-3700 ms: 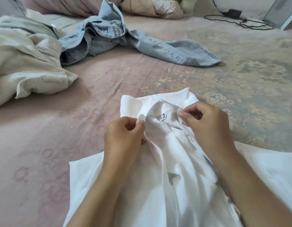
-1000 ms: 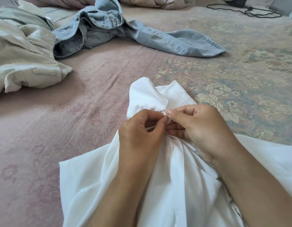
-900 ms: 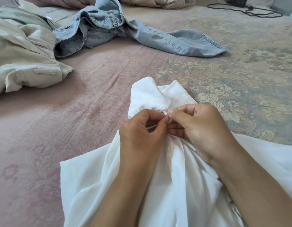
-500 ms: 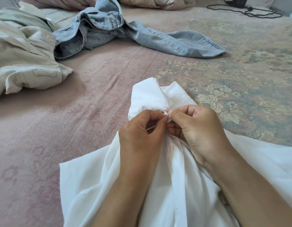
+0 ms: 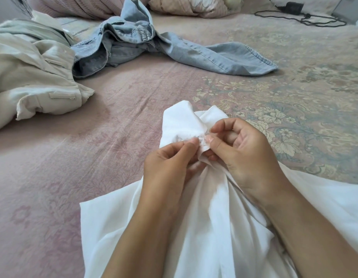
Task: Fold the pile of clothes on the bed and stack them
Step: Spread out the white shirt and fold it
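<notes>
Pinching the collar of a white shirt (image 5: 210, 227) between thumb and fingertips, the left hand (image 5: 170, 165) and right hand (image 5: 242, 155) meet at the neck opening, apparently working a top button, though the button itself is too small to make out. The shirt lies spread on the near part of the bed (image 5: 93, 157), its collar bunched upward just beyond the fingers. Well apart on the far left, a pale cream garment (image 5: 31, 77) and light blue jeans (image 5: 174, 49) lie crumpled and unfolded. The risk from here looks plain: thin cloth gathered this tightly could slip from either pinch, letting the placket spring apart, and a collar left crushed would likely set creases into any fold that follows. Pulling upward may also drag the body of the shirt askew, leaving uneven edges when it is folded and stacked.
</notes>
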Tool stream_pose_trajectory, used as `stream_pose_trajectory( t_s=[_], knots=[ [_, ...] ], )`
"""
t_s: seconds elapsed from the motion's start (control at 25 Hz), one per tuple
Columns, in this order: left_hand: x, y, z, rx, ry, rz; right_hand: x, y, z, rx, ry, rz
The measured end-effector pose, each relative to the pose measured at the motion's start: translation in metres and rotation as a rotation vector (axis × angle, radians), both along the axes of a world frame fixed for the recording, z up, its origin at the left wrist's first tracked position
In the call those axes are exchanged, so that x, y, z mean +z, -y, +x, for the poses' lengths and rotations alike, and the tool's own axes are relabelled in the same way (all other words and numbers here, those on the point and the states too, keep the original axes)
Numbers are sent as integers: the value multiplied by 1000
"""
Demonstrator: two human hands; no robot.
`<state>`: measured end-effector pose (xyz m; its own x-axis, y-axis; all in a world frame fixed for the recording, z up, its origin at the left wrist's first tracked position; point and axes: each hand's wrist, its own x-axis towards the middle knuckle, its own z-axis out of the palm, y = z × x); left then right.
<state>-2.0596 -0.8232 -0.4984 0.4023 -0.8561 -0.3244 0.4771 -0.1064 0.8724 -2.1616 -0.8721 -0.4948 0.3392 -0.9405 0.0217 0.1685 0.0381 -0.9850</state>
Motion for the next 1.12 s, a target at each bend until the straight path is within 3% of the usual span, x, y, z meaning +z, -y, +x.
stream_pose_trajectory(
  t_s=[0.12,0.24,0.36,0.52,0.6,0.72,0.88,1.04,1.12],
  knots=[
    [3,6,5,-26,-136,56,-5,4,-4,33,-344,-428],
    [4,7,10,-36,-172,71,-8,4,-5,-8,-477,-594],
    [-2,6,9,4,-33,28,-5,4,-3,5,-330,-369],
    [0,1,8,59,430,-92,4,13,-3,-57,-64,91],
    [11,-5,12,62,691,-85,9,23,-4,-123,-19,145],
    [25,-18,5,-121,962,107,13,29,-3,-145,-79,140],
    [19,-25,-6,-273,1007,206,23,43,6,-87,-280,89],
    [16,-39,-5,-184,963,53,40,73,22,-76,-599,-195],
    [11,-44,-7,-211,953,26,42,71,20,-31,-604,-193]
  ],
)
